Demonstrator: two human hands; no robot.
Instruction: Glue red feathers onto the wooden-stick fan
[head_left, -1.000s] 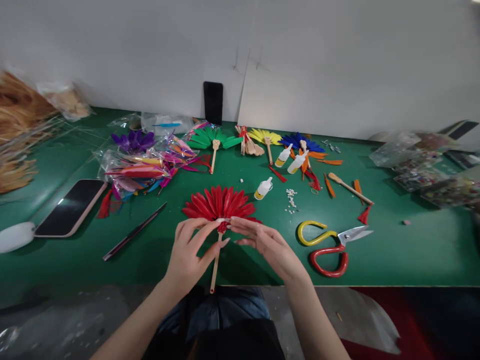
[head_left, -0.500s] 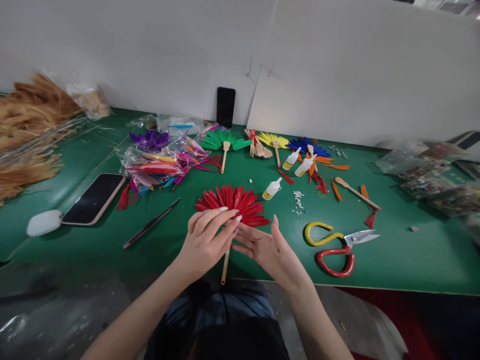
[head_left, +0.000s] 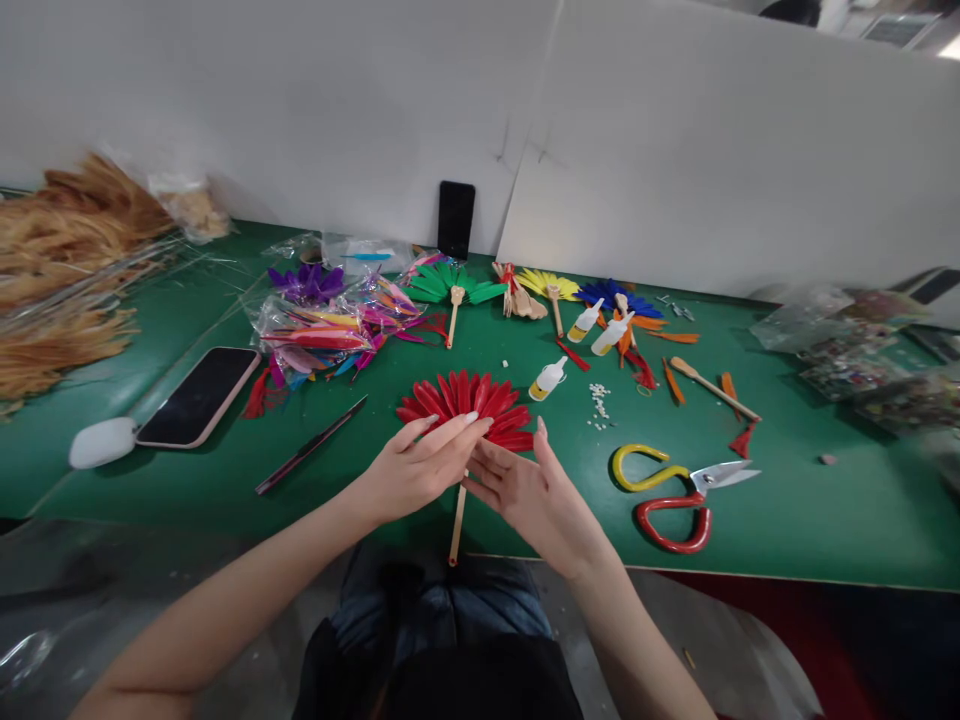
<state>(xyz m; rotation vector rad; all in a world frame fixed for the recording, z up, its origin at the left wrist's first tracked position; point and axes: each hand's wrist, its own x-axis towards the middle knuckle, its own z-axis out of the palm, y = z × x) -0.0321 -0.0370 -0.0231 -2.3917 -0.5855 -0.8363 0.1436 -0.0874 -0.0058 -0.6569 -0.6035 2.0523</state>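
A red feather fan (head_left: 461, 395) lies spread at the front of the table, its thin wooden handle (head_left: 458, 525) pointing toward me past the table edge. My left hand (head_left: 427, 460) covers the fan's centre from above, with fingers close together and fingertips against the bases of the feathers. From the right, my right hand (head_left: 540, 500) reaches to the same spot; its fingers are at the fan's middle beside the handle, and its thumb stands up apart. Between the hands, the join of feathers and handle is hidden. Just beyond is a small glue bottle (head_left: 547, 380).
Scissors (head_left: 694, 490) and small white beads (head_left: 599, 402) lie at right. Tweezers (head_left: 311, 445), a phone (head_left: 199, 398) and a white case (head_left: 103, 443) are at left. Behind are bagged feathers (head_left: 319, 335), a green fan (head_left: 457, 285), a yellow fan (head_left: 550, 285) and a blue fan (head_left: 619, 295).
My left hand has flattened a little and shifted right over the fan's centre. The right hand stays nearly in place. The whole view has shifted slightly.
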